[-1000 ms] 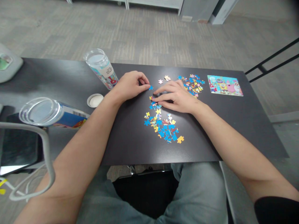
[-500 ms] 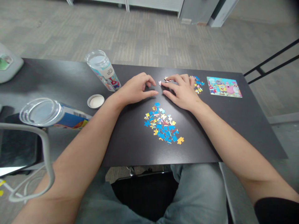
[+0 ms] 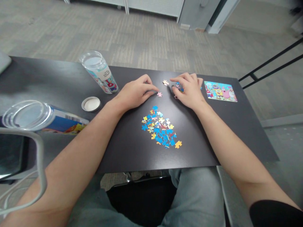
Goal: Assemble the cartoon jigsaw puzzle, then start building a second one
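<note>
My left hand (image 3: pixel 136 92) lies on the black table (image 3: pixel 132 148), its fingertips touching a single pink puzzle piece (image 3: pixel 159 94). My right hand (image 3: pixel 189 90) rests curled over a far heap of puzzle pieces (image 3: pixel 179 87) and hides most of it; I cannot tell whether it grips one. A small pale piece (image 3: pixel 165 82) lies between the two hands, farther back. A loose pile of blue and yellow pieces (image 3: pixel 159 126) sits in front of both hands, untouched.
A colourful cartoon picture card (image 3: pixel 220 91) lies right of my right hand. An upright clear tube (image 3: pixel 99 72) stands at the back left, with a round white lid (image 3: pixel 91 104) near it. A second tube (image 3: pixel 35 116) lies on its side at the left. My legs are under the front edge.
My right hand left the middle pile, went to the small pieces, then settled on the far heap. The pink piece now lies nearer, at my left fingertips. The view shifted slightly.
</note>
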`<state>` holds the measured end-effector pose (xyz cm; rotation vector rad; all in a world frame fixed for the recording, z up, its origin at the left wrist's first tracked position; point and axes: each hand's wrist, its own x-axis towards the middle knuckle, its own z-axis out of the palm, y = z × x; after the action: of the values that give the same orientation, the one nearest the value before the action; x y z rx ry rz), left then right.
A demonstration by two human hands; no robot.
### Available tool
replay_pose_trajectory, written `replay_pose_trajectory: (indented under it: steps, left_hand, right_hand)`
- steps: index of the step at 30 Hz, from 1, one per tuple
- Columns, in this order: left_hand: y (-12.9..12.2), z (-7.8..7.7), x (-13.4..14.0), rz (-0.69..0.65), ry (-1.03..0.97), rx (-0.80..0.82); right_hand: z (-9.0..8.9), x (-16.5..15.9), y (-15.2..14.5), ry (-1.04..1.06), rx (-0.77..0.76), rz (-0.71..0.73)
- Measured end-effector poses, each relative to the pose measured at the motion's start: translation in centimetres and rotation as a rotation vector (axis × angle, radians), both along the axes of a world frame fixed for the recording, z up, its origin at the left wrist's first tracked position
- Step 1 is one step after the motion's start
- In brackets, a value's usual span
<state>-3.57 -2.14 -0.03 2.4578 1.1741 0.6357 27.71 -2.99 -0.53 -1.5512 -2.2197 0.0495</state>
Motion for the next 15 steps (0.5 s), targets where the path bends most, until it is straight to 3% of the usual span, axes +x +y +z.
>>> replay_pose_trajectory:
  steps: [6,11,15]
  left_hand:
    - [-0.6,0.7,0.5,-0.082,0.171,0.092]
    - [-1.2,0.3,1.7,-0.167,0.265,0.136]
    - [-1.5,0.1,2.1,-0.037,0.216,0.163]
  right_hand:
    - [0.1,-0.5,-0.4,-0.063,-0.035,-0.027]
    - [-0.1,-0.7,-0.4,-0.078,-0.036,0.014]
    - [0.1,-0.8,-0.5,-0.076,-0.052,0.096]
